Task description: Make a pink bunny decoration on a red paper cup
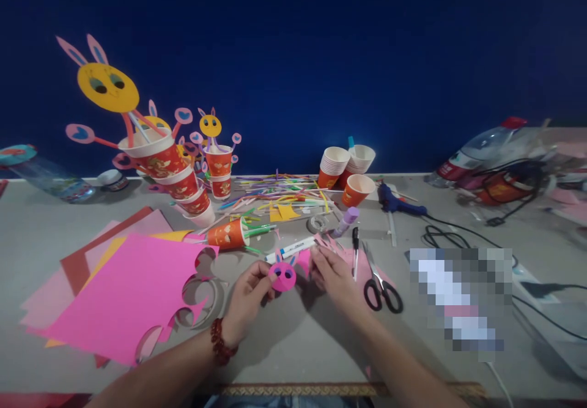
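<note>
My left hand (254,290) pinches a small round pink paper bunny face (283,277) with two ears and dark eyes. To its right, the fingers of my right hand (331,270) are closed together. What they hold, if anything, I cannot make out. The tip of a white marker (291,249) reaches close to those fingers, and a pink paper scrap (303,262) shows beside them. Just right of that hand are a black-capped pen (355,252) and black-handled scissors (380,289). A purple glue stick (346,221) is behind.
Pink paper sheets (123,298) cover the left, near a tape roll (206,301). Paper-cup bunny figures (158,163) stand behind them. Several coloured pipe cleaners (275,191), stacked paper cups (333,163), a blue glue gun (398,203) with cord and a bottle (477,151) line the back.
</note>
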### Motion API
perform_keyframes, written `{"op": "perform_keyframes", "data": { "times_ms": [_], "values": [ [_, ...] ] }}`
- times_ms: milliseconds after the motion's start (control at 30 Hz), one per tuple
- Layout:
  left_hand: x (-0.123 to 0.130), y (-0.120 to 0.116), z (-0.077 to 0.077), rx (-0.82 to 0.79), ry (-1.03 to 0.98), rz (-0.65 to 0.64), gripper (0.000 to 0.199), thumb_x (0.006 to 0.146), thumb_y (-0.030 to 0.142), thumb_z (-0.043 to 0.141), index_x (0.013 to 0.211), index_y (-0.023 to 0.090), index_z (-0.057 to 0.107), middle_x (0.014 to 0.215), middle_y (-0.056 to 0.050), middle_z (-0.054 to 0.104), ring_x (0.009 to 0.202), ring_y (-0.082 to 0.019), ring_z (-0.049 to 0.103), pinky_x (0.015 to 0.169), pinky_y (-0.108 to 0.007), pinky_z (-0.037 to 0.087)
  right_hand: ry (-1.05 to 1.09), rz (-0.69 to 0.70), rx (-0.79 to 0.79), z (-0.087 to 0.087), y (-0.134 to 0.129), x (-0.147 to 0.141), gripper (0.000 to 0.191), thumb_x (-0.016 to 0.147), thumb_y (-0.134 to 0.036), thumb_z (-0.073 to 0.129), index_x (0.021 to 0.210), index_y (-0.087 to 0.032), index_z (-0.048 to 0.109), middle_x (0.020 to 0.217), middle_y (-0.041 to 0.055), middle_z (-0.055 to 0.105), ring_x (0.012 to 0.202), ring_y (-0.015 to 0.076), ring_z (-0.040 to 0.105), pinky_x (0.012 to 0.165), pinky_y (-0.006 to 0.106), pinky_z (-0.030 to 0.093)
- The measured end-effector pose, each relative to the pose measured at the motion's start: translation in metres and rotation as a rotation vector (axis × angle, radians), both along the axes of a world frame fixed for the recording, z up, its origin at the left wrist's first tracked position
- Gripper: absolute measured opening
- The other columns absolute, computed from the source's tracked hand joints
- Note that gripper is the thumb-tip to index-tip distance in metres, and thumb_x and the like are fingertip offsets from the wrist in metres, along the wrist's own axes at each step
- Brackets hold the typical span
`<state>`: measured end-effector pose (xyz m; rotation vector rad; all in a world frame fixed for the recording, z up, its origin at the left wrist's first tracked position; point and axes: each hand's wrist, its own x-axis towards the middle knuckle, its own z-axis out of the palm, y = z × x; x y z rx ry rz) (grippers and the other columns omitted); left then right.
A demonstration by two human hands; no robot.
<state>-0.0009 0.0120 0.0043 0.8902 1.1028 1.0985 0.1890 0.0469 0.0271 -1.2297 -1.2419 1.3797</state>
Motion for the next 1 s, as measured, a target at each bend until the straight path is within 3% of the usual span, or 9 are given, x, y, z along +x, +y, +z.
{"op": "perform_keyframes", "data": {
  "times_ms": [100, 233, 367, 533, 800, 1000],
  "values": [
    [-0.0001, -0.0001, -0.0014, 0.003, -0.014, 0.016, 0.026, 0.082, 0.039, 0.068, 0.075, 0.019, 0.053, 0.053, 0.006, 0.052, 0.048, -0.008, 0.042, 0.048, -0.02, 0.027, -0.095, 0.046, 0.088, 0.0013, -0.0022, -0.0029, 0.052, 0.087, -0.062, 0.052, 0.057, -0.022, 0.039, 0.051, -0.0051, 0.035, 0.046, 0.0108, 0.033, 0.043, 0.025, 0.024],
    [-0.0001, 0.001, -0.0014, -0.007, -0.03, 0.024, 0.029, 0.083, 0.042, 0.067, 0.074, 0.019, 0.052, 0.053, 0.006, 0.052, 0.047, -0.007, 0.041, 0.047, -0.02, 0.027, -0.126, 0.101, 0.148, 0.0017, -0.0034, -0.0051, 0.045, 0.087, -0.059, 0.056, 0.065, -0.022, 0.045, 0.057, -0.0044, 0.038, 0.052, 0.012, 0.035, 0.046, 0.025, 0.027],
    [-0.0004, 0.0026, -0.0016, -0.01, -0.055, 0.031, 0.029, 0.084, 0.044, 0.066, 0.076, 0.019, 0.052, 0.052, 0.006, 0.052, 0.046, -0.007, 0.04, 0.046, -0.02, 0.025, -0.13, 0.051, 0.179, -0.0022, -0.0054, -0.0054, 0.04, 0.093, -0.055, 0.048, 0.07, -0.023, 0.048, 0.056, -0.0053, 0.038, 0.048, 0.012, 0.033, 0.045, 0.026, 0.026],
    [-0.0003, 0.0039, 0.0002, -0.031, -0.076, 0.047, 0.032, 0.081, 0.047, 0.067, 0.077, 0.02, 0.052, 0.052, 0.007, 0.052, 0.044, -0.007, 0.04, 0.045, -0.02, 0.023, -0.209, -0.027, 0.317, -0.0009, -0.0039, -0.002, 0.054, 0.095, -0.053, 0.044, 0.051, -0.023, 0.035, 0.052, -0.003, 0.036, 0.051, 0.0145, 0.037, 0.053, 0.03, 0.03],
    [0.0011, 0.0025, 0.0037, -0.005, -0.08, 0.058, 0.031, 0.079, 0.046, 0.069, 0.077, 0.02, 0.052, 0.052, 0.007, 0.051, 0.044, -0.007, 0.041, 0.046, -0.02, 0.026, -0.271, 0.175, 0.402, 0.0014, -0.0043, -0.0062, 0.028, 0.092, -0.043, 0.054, 0.076, -0.021, 0.057, 0.068, -0.0012, 0.054, 0.062, 0.0155, 0.048, 0.058, 0.027, 0.036],
    [0.0005, 0.0011, 0.0014, 0.029, -0.075, 0.03, 0.028, 0.083, 0.044, 0.067, 0.078, 0.019, 0.054, 0.052, 0.007, 0.05, 0.046, -0.007, 0.041, 0.047, -0.019, 0.028, -0.27, 0.2, 0.409, -0.004, -0.0073, -0.01, 0.031, 0.094, -0.04, 0.052, 0.071, -0.02, 0.055, 0.065, -0.0024, 0.052, 0.061, 0.0144, 0.046, 0.059, 0.026, 0.036]
  ]
}}
